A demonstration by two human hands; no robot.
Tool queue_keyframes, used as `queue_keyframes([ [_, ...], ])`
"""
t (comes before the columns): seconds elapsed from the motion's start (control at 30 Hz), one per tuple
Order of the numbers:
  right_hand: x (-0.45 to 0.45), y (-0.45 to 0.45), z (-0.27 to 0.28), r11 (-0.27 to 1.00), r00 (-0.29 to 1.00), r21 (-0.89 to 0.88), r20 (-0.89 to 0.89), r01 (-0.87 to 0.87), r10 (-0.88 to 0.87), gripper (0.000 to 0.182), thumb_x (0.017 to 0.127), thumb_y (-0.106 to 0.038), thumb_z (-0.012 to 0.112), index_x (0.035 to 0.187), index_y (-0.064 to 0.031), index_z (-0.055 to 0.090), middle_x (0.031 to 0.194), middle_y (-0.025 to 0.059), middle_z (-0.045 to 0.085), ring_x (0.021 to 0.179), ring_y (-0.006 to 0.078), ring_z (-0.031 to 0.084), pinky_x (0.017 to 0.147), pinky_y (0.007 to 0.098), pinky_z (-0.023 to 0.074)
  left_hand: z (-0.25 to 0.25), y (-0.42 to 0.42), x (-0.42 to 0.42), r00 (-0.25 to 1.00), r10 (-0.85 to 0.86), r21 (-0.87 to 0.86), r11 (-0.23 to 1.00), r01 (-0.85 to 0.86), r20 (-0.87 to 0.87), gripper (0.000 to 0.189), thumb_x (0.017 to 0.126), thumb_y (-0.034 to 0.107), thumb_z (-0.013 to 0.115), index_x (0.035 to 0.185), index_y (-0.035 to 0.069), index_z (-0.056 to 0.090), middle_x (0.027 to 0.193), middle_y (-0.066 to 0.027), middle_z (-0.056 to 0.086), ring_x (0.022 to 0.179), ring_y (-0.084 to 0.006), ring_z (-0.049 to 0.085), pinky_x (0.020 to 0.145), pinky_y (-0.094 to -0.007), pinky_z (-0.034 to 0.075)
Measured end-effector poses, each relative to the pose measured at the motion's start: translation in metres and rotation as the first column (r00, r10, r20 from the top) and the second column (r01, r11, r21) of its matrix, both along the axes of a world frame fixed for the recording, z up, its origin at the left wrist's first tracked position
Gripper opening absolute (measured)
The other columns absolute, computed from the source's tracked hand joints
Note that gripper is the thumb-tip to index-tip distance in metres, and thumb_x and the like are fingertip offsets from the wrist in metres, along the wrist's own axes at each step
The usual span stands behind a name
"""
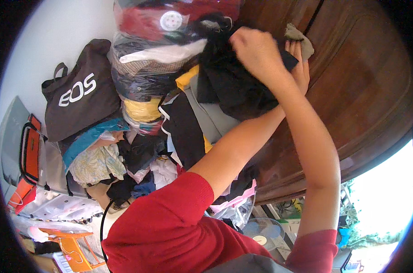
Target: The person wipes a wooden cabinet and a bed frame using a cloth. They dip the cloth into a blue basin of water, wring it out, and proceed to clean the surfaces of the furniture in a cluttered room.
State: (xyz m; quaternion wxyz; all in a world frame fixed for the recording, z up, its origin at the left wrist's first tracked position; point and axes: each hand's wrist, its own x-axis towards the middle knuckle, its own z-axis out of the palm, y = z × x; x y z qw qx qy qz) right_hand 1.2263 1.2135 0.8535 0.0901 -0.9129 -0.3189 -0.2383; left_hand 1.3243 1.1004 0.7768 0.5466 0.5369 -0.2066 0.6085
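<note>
My arms cross in front of the dark brown wooden cabinet. My right hand is curled at the upper part of a black garment, its fingertips mostly hidden in the dark cloth. Beyond the crossed wrist, my left hand has its fingers stretched upward beside the wood. They touch a crumpled taupe cloth; whether they grip it is hidden. A corner of the black garment lies across the left palm. Below the black garment, a grey garment and a black garment with white edging lie over yellow fabric.
Clear bags of folded clothes are stacked beside a dark tote bag bearing letters. Loose clothes are heaped below. The wooden cabinet fills the right side. An electric fan and an orange folding chair stand lower down.
</note>
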Motion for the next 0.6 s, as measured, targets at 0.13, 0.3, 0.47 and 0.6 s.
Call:
queue_keyframes([
  [0.13,0.051,-0.043,-0.027,0.975,0.965,-0.200,0.259,0.093,-0.039,0.032,0.092,-0.017,0.057,0.122,-0.0049,0.059,0.123,0.0202,0.062,0.111,0.0390,0.060,0.090,0.0469,0.0500,-0.002,-0.008,-0.019,0.999,-0.040,0.000,0.999,0.040,0.019,0.057,0.096,0.007,0.048,0.147,-0.007,0.026,0.153,-0.0229,0.028,0.145,-0.0419,0.023,0.118,-0.0469,0.020],
  [0.3,0.131,-0.069,-0.122,0.967,0.943,-0.187,-0.255,0.171,-0.216,0.039,0.095,-0.017,0.050,0.132,-0.0069,0.054,0.131,0.0244,0.056,0.121,0.0410,0.055,0.098,0.0470,0.0473,0.000,-0.014,-0.021,0.999,0.023,-0.007,1.000,-0.023,-0.035,0.051,0.094,0.010,0.050,0.141,-0.005,0.039,0.146,-0.0223,0.041,0.139,-0.0422,0.032,0.114,-0.0501,0.028],
  [0.47,0.036,-0.042,-0.041,0.955,0.978,-0.239,0.155,0.176,-0.142,0.022,0.091,-0.017,0.054,0.103,-0.0044,0.068,0.104,0.0210,0.067,0.098,0.0396,0.066,0.086,0.0465,0.0540,-0.001,-0.010,-0.012,0.997,0.068,0.017,0.998,-0.067,-0.023,0.052,0.094,0.011,0.051,0.142,-0.007,0.037,0.146,-0.0237,0.040,0.139,-0.0429,0.033,0.115,-0.0496,0.026],
  [0.6,-0.061,-0.057,0.010,0.986,0.856,0.143,0.516,-0.080,-0.006,0.018,0.091,-0.017,0.059,0.100,-0.0060,0.069,0.095,0.0163,0.070,0.087,0.0357,0.067,0.077,0.0412,0.0541,0.010,-0.013,-0.040,0.983,0.065,-0.033,0.997,-0.071,-0.170,0.039,0.097,0.020,0.052,0.128,-0.004,0.050,0.132,-0.0190,0.053,0.129,-0.0353,0.043,0.108,-0.0449,0.034],
])
